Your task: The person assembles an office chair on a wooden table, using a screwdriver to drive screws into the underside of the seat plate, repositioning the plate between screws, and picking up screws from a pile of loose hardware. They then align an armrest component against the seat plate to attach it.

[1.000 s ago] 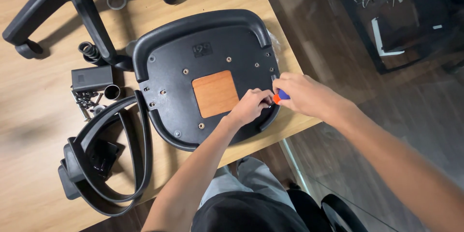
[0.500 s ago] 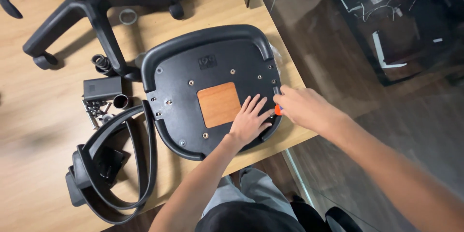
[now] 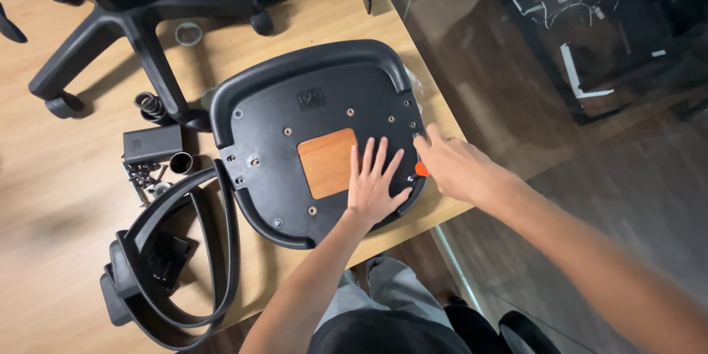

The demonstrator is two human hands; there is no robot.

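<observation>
1. On the wooden floor (image 3: 66,199), an upturned black chair seat (image 3: 324,96) is lying bottom up, its brown wooden patch (image 3: 327,162) showing in the middle.
2. Pressing flat on the seat just right of that patch, the left hand (image 3: 374,186) is spreading its fingers wide and holding nothing.
3. At the seat's right edge, the right hand (image 3: 456,166) is closing around a small orange-handled tool (image 3: 421,169), pointing its fingertips at a screw hole; the tool's tip is hidden, so I cannot tell whether it is seated.
4. Judging by this, a screw on the right side is being worked while the seat is being steadied.
5. A next move is calling for firm downward pressure from the flat hand and the tool kept square to the hole.
6. To the left, two curved armrests (image 3: 173,251), a black mechanism block (image 3: 151,144) and loose screws (image 3: 144,181) are waiting; farther off, the wheeled base (image 3: 140,11) is standing.
</observation>
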